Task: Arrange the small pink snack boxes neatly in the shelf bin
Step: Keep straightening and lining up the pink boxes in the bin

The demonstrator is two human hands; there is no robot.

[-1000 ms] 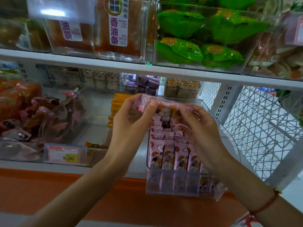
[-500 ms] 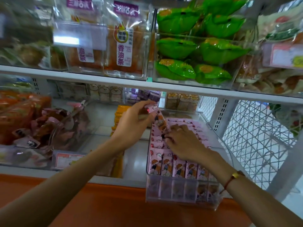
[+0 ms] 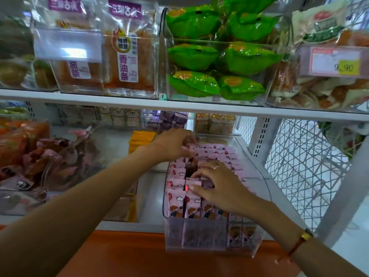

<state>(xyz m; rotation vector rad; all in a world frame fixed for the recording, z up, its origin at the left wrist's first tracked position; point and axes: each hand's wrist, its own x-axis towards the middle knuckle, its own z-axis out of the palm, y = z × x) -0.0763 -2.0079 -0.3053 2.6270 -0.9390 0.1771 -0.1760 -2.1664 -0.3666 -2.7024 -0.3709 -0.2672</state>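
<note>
Both of my hands have come down from above the bin into it. One second back they were raised together over the rows, holding pink packs up between them; half a second back my left hand (image 3: 171,143) was still carrying a pack at the bin's far left. Now that hand is at the back-left of the clear shelf bin (image 3: 211,242), its fingers curled onto the top edge of one small pink snack box (image 3: 190,147), pinching it as it goes into the rear of the second column.

My right hand (image 3: 217,186) lies lower and nearer than before, fingers spread and slightly bent over the middle rows, fingertips (image 3: 192,187) touching the tops of the boxes beside a dark gap (image 3: 190,166). It presses rather than grips.

The pink snack boxes (image 3: 179,206) stand upright in columns inside the bin, which sits on the lower shelf (image 3: 153,200) with its front over the orange edge.

Assessment: the lifted stock is back in the bin, so the job has passed from loading to levelling. The gap in the second column remains open; that column is not yet filled or squared. The right-hand columns appear even, though my hand hides part of them.

The view has also tilted upward, showing more of the green packets (image 3: 217,54) overhead.
</note>
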